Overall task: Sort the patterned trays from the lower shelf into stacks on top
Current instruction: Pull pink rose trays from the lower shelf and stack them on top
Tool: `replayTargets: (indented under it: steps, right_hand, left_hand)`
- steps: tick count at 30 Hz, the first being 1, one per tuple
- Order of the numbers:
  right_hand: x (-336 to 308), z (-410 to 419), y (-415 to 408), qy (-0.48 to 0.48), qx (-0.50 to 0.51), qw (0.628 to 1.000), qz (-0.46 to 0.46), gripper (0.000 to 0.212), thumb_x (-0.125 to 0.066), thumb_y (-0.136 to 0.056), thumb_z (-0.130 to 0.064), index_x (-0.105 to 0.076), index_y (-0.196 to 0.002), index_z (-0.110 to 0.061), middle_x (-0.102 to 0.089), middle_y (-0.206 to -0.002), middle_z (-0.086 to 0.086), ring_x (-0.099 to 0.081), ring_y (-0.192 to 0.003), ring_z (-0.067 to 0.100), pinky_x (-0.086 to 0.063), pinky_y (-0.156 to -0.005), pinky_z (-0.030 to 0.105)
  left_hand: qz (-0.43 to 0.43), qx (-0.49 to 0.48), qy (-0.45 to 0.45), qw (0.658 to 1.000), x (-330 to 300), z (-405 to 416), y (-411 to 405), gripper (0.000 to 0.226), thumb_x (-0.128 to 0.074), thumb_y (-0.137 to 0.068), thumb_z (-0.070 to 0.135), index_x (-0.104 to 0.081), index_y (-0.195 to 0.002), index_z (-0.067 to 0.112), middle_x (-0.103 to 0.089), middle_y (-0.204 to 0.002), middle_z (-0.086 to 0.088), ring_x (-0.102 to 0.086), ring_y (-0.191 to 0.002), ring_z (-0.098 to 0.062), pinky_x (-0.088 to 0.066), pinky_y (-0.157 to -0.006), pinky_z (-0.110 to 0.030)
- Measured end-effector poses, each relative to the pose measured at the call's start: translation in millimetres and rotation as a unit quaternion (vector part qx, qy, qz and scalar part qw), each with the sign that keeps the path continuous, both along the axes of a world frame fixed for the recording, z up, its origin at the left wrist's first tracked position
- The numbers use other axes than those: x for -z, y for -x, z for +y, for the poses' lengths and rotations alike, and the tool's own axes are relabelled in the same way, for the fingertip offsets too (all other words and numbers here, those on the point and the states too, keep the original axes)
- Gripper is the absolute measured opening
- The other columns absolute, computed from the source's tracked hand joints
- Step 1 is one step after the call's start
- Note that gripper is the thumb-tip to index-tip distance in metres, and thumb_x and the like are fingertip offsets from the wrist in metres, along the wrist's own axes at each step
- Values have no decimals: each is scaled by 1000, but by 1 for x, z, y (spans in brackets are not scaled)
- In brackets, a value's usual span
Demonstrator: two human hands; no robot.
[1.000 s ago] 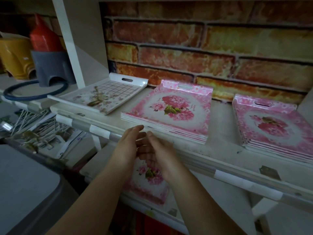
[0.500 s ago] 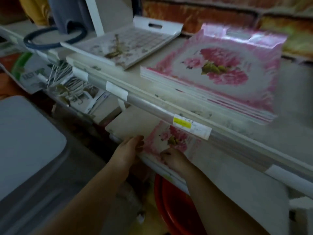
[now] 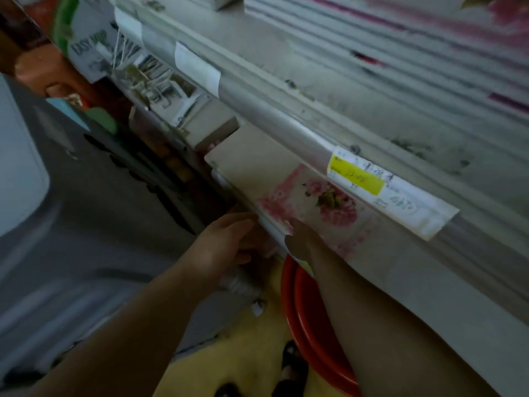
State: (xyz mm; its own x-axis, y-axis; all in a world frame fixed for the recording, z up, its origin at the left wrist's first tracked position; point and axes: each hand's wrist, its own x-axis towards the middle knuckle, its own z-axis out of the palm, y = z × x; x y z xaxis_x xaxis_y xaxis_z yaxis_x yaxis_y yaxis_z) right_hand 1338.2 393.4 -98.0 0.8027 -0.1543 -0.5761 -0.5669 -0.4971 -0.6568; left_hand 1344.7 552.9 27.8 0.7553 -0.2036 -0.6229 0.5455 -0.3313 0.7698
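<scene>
Down on the lower shelf, a pink flowered tray lies flat near the front edge, its far part hidden under the front rail of the upper shelf. The left hand is at the tray's near-left corner, fingers curled against the edge; whether they pinch it I cannot tell. The right hand rests on the tray's near edge, its fingers too dark and blurred to read. On the upper shelf a stack of pink trays sits. A yellow price label is stuck on the rail, above the tray. A red basin stands below the lower shelf.
</scene>
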Motion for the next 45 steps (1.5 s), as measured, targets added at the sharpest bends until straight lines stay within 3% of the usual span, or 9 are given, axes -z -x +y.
replayTargets:
  steps: [5,8,13,17,22,25,30,38,45]
  right_hand:
    - [-4,5,-4,3,-17,1000,-19,62,-55,-95,-8,-29,-151,-10,-35,-153,16,-36,-139,31,-31,-109,31]
    - [-2,5,-4,6,-30,999,-17,69,-58,-94,-13,-25,-153,-17,-34,-155,10,-36,-140,27,-32,-111,33]
    - [-3,7,-8,92,-26,995,40,74,-63,-92,-28,-23,-151,-6,-37,-151,17,-41,-134,33,-36,-101,32]
    - [-14,16,-8,224,-28,974,16,57,-60,-92,-36,-38,-140,-14,-49,-136,16,-49,-123,35,-44,-98,41]
    - [-63,24,5,351,39,929,-111,27,-57,-91,-20,-59,-117,-27,-63,-121,7,-54,-116,29,-42,-95,38]
    - [-100,29,18,408,72,897,-157,22,-50,-92,-25,-65,-107,-31,-67,-115,2,-58,-113,27,-37,-94,37]
    - [-152,57,39,381,123,892,-209,21,-52,-93,-40,-61,-112,-38,-67,-116,-2,-59,-111,24,-34,-87,38]
    - [-229,107,77,261,145,898,-323,17,-60,-88,-44,-60,-94,-29,-67,-93,-1,-62,-87,23,-49,-74,37]
    - [-300,137,101,77,185,887,-416,14,-70,-76,-46,-65,-88,-40,-69,-81,-20,-63,-67,-5,-47,-59,24]
  left_hand:
    - [2,24,-14,1000,11,9,2,21,-47,-99,23,-66,-101,31,-75,-88,15,-70,-92,-8,-52,-90,-41]
    - [1,19,-14,1000,13,11,2,22,-47,-99,22,-67,-101,30,-76,-90,15,-70,-91,-9,-51,-90,-42]
    - [-8,27,-4,1000,4,13,7,23,-47,-99,23,-66,-112,28,-76,-95,11,-70,-91,-8,-53,-83,-34]
    - [-16,33,0,999,-5,13,10,23,-49,-99,26,-63,-116,29,-72,-108,3,-68,-99,-14,-53,-77,-28]
    - [-31,22,67,997,-33,25,18,18,-57,-93,21,-66,-109,24,-71,-107,-16,-71,-89,-22,-55,-57,-23]
    - [-45,38,105,993,-51,39,23,19,-57,-93,22,-67,-109,24,-73,-105,-4,-72,-91,-19,-56,-65,-28]
    - [-72,63,134,986,-80,68,38,20,-55,-94,21,-67,-109,24,-74,-104,0,-70,-98,-20,-54,-86,-41]
    - [-130,110,201,965,-132,111,57,19,-55,-94,19,-68,-107,24,-75,-103,3,-72,-91,-15,-55,-85,-40]
    - [-183,92,262,943,-167,144,59,18,-55,-92,16,-70,-102,18,-77,-98,-1,-73,-90,-21,-53,-70,-33]
